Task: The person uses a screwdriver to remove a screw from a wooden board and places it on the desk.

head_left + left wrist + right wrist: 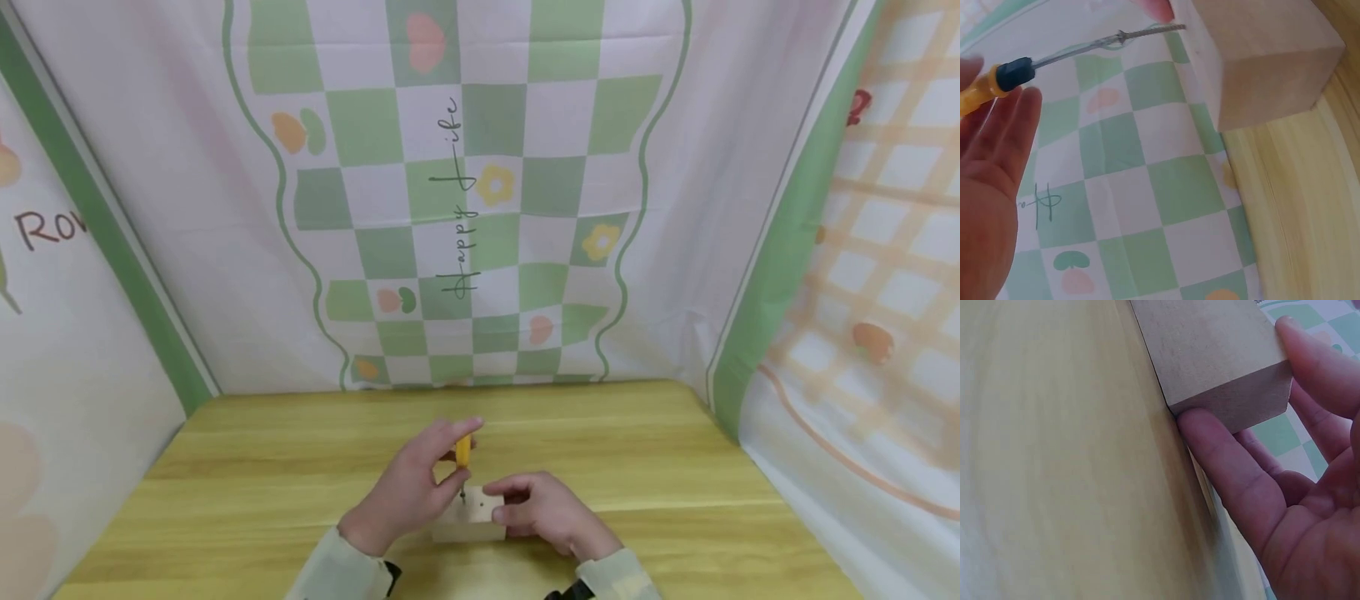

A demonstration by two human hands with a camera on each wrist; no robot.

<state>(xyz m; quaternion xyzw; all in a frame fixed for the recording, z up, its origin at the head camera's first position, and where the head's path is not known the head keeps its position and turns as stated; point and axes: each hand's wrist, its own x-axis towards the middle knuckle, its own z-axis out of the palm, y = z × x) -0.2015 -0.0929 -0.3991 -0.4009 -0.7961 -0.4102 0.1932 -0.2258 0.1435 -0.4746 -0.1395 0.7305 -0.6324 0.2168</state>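
Note:
A pale wooden block (471, 532) sits on the table in front of me. My left hand (408, 492) holds a screwdriver (463, 452) upright over it by the yellow handle, between thumb and fingers. In the left wrist view the screwdriver shaft (1072, 56) runs to the head of a screw (1154, 30), whose far end meets the block's top face. Beside that screw, a small dark hole (482, 504) shows in the top. My right hand (546, 510) grips the block's right end; in the right wrist view its thumb and fingers lie against the end and edges.
The wood-grain table (247, 467) stretches out on both sides of the block. Behind it hangs a green-and-white checked cloth (491, 242), with more printed cloth (885, 333) at the sides.

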